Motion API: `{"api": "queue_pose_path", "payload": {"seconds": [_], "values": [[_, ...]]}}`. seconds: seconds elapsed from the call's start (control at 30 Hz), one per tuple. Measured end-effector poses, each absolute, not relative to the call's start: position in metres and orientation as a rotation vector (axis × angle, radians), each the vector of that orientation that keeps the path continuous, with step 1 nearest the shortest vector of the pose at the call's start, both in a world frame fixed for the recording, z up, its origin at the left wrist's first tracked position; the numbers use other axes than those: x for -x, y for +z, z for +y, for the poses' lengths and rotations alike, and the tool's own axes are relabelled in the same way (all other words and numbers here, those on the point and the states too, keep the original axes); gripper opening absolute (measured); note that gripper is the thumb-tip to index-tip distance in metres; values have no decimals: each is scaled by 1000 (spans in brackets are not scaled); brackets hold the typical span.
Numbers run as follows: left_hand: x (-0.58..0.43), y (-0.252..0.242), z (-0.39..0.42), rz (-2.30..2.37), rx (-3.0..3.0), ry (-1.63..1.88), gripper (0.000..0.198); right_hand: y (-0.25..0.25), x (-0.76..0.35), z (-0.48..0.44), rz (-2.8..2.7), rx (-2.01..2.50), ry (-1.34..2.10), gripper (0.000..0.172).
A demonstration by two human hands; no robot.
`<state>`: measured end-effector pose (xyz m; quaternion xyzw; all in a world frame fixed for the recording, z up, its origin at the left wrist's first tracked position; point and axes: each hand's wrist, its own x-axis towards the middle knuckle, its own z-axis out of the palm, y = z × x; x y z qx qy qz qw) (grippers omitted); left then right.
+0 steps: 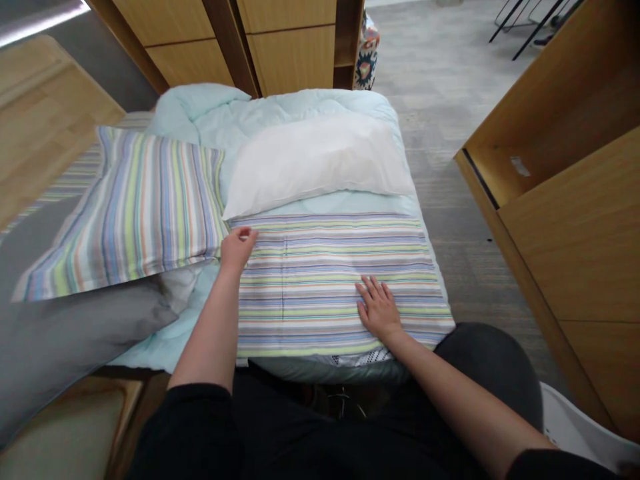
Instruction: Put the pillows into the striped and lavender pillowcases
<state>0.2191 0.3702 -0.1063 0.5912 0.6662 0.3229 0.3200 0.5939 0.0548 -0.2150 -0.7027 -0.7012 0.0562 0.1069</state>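
A striped pillowcase (325, 287) lies flat in front of me, its stripes running left to right. My right hand (380, 312) rests palm down on its right half, fingers spread. Over the pillowcase's upper left corner is my left hand (239, 248), its fingers curled in towards the thumb. Whether cloth is caught between those fingertips cannot be made out. A white pillow (320, 160) without a cover lies just beyond the pillowcase. To the left, a plump pillow in a matching striped cover (150, 207) sits close to my left hand.
Under everything spreads a pale mint quilt (210, 120). A grey pillow (100, 333) lies at the left, near a wooden board (45, 100). Wooden cabinets (290, 57) stand behind, and an open wooden cabinet (565, 233) is on the right across grey floor (430, 127).
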Motion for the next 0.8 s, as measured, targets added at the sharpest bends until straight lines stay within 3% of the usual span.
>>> {"api": "queue_pose_path", "payload": {"seconds": [0.2,0.27,0.4,0.53,0.7,0.8], "values": [[-298,-97,473,1254,-678,770,92,-218,-596,56,-2055,2051,199,58],[-325,-97,494,1268,-599,900,84,-219,-598,57,-2044,2041,198,57],[-368,-72,522,1298,-519,1259,38,-221,-600,58,-2027,2017,193,57],[-369,14,535,1107,-760,1435,45,-220,-602,58,-2018,1992,187,56],[-285,145,442,957,-1423,1677,67,-218,-602,54,-1988,1956,135,55],[-210,171,322,1231,-1558,2003,78,-216,-600,51,-1980,1941,125,54]]}}
